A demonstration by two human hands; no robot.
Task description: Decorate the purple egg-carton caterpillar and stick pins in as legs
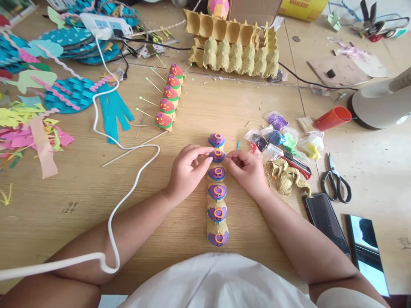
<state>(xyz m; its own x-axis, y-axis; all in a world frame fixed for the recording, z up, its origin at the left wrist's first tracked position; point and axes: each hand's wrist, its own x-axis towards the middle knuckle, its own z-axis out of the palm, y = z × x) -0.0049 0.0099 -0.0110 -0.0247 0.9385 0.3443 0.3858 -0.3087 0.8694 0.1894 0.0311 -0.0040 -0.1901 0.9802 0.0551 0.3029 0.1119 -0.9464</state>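
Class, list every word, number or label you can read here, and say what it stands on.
"99": handwritten on the tabletop.
"12" and an unclear character: just below it.
Too blurred to read: the print on the yellow box; the scribble at the tabletop's right.

A broad lane of bare tabletop point(221, 100) is running between the red-and-green row point(168, 100) and the clay packets point(276, 132), with the egg cartons point(237, 53) bounding its far side. Thin green-tipped sticks are projecting left from the red-and-green row, narrowing passage there. The white cable point(112, 214) is blocking low travel on the left, crossing the left forearm point(128, 222). The purple row point(217, 192) is dividing the space between both forearms; bare wood is flanking it. The cutter point(297, 166), scissors point(335, 179) and phone point(324, 222) are obstructing the area outside the right forearm point(289, 231).
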